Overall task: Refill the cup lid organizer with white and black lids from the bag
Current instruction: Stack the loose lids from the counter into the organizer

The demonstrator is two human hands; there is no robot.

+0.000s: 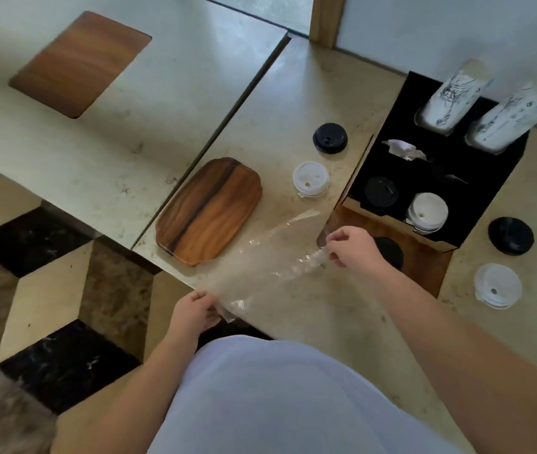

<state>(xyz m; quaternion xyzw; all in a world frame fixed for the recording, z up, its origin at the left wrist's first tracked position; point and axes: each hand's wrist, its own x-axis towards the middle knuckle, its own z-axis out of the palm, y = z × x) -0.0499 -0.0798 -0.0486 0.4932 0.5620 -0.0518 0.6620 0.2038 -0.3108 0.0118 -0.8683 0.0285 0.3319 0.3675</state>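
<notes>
A clear plastic bag (270, 257) lies stretched over the counter's front edge. My left hand (195, 311) pinches its near end and my right hand (352, 245) pinches its far end beside the black lid organizer (489, 188). Inside the organizer sit a stack of black lids (381, 191) and a stack of white lids (428, 213). Loose lids lie on the counter: a black lid (330, 138) and a white lid (311, 178) left of the organizer, another black lid (510, 235) and a small white stack (497, 285) to its right.
A wooden tray (209, 211) lies left of the bag. Two sleeves of paper cups (450, 96) stand in the organizer's back slots, with napkins (403, 149) in front of them. A wooden panel (78, 62) is set into the neighbouring counter. A patterned floor lies below left.
</notes>
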